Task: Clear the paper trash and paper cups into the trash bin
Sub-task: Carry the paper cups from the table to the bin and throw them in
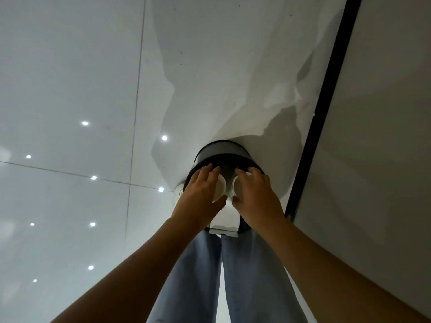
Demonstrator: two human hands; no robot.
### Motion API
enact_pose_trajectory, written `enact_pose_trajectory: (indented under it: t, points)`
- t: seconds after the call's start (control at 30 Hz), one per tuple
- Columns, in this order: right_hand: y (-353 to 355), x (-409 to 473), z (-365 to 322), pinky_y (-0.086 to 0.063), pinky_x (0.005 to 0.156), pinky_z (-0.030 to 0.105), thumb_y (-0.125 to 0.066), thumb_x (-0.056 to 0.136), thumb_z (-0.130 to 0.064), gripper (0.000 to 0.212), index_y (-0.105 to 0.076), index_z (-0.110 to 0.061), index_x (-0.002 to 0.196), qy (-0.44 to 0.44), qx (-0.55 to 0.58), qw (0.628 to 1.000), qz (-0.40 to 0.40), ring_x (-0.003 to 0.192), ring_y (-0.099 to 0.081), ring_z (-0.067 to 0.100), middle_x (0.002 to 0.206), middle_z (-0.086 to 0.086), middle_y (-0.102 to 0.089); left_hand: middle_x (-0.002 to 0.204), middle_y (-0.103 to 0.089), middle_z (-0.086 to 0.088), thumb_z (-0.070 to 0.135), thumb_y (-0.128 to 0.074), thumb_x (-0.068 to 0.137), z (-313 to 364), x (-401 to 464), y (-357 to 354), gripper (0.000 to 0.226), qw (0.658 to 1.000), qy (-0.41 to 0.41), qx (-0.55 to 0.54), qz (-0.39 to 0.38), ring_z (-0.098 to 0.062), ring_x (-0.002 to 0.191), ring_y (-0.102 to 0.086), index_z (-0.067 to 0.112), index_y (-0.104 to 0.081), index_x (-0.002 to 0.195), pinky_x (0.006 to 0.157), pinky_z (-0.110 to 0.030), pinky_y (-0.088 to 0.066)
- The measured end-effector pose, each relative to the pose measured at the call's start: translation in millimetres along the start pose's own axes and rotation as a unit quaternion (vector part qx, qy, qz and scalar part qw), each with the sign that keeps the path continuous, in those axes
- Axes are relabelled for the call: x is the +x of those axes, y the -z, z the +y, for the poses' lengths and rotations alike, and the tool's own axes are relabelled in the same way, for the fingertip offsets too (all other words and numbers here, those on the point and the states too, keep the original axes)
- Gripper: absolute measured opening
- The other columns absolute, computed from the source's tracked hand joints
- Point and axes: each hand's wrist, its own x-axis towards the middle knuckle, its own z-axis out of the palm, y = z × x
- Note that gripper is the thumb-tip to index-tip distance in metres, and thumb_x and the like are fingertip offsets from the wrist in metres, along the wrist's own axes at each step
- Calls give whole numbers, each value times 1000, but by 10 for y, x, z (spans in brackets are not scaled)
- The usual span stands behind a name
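Note:
A round black trash bin (220, 149) stands on the floor straight below me, its mouth open. My left hand (200, 194) grips a white paper cup (220, 186) over the bin's opening. Beside it my right hand (256, 194) grips a second white paper cup (236, 186) over the same opening. The two cups are side by side, rims toward each other, nearly touching. A white flap (225, 219), perhaps the bin's lid or paper, shows just under my wrists. The inside of the bin is mostly hidden by my hands.
Glossy white floor tiles (70, 89) with ceiling-light reflections spread to the left. A dark vertical strip (326, 89) and a grey panel (384, 113) bound the right side. My legs in blue trousers (245, 276) stand right behind the bin.

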Motion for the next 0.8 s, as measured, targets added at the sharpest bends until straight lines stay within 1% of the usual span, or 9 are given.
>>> enact_pose_trajectory:
  t: [0.1, 0.2, 0.37, 0.43, 0.5, 0.6, 0.67, 0.73, 0.8]
  points:
    - [-50, 1, -1, -42, 107, 38, -64, 89, -37, 72, -25, -26, 149, 2, 4, 1000, 0, 140, -25, 25, 153, 5, -26, 157, -18, -2, 45, -61, 87, -32, 17, -48, 80, 1000, 6, 3, -9, -23, 144, -18, 19, -19, 150, 114, -36, -28]
    - [-97, 22, -19, -38, 110, 39, -64, 89, -36, 76, -20, -28, 151, 7, -9, 1000, 3, 144, -18, 27, 156, 5, -19, 159, -13, -2, 50, -56, 88, -50, 49, -119, 81, 1000, -14, 22, -15, -22, 146, -11, 20, -15, 151, 116, -36, -19]
    - [-178, 11, -16, -34, 112, 38, -63, 91, -35, 77, -16, -27, 152, 5, -27, 1000, 4, 146, -12, 27, 159, 6, -12, 160, -6, -2, 53, -50, 89, -108, 77, -265, 82, 999, -16, 41, -6, -20, 147, -1, 20, -9, 152, 117, -34, -8]
    - [-195, 6, -5, -33, 112, 36, -61, 92, -35, 77, -14, -26, 152, 9, -27, 1000, 8, 146, -12, 26, 159, 5, -12, 160, -8, -3, 50, -53, 89, -109, 78, -295, 82, 999, -17, 44, 4, -21, 147, -4, 19, -11, 152, 117, -34, -12]
    - [-198, 1, 3, -36, 111, 36, -61, 92, -35, 76, -15, -26, 152, 12, -18, 1000, 21, 146, -14, 26, 158, 6, -15, 158, -16, -3, 46, -60, 87, -99, 67, -306, 82, 999, -13, 52, 9, -23, 145, -13, 20, -16, 151, 115, -36, -23]
    - [-173, -3, -1, -40, 109, 35, -61, 91, -37, 76, -17, -26, 152, 13, -11, 999, 50, 144, -17, 24, 156, 5, -18, 148, -36, -8, 36, -70, 82, -54, 16, -243, 77, 996, -18, 78, 36, -28, 136, -33, 15, -33, 146, 103, -36, -41]
    - [-157, 15, -7, -40, 109, 33, -61, 91, -38, 76, -16, -26, 152, 17, -11, 998, 64, 143, -17, 23, 156, 5, -17, 140, -47, -15, 29, -77, 77, -29, 16, -192, 75, 993, -34, 79, 76, -34, 128, -44, 8, -43, 140, 95, -40, -47]
    - [-148, 46, -17, -38, 110, 33, -61, 92, -37, 77, -14, -27, 152, 20, -10, 997, 67, 144, -16, 23, 157, 5, -15, 144, -41, -16, 31, -75, 79, -19, 64, -156, 78, 991, -42, 88, 89, -35, 133, -39, 8, -38, 143, 100, -43, -44]
    - [-144, 75, -26, -35, 113, 35, -62, 91, -35, 79, -13, -27, 152, 21, -9, 998, 64, 145, -14, 24, 158, 6, -13, 155, -20, -10, 40, -66, 85, -39, 138, -156, 85, 993, -29, 95, 57, -30, 143, -20, 16, -18, 150, 112, -42, -31]
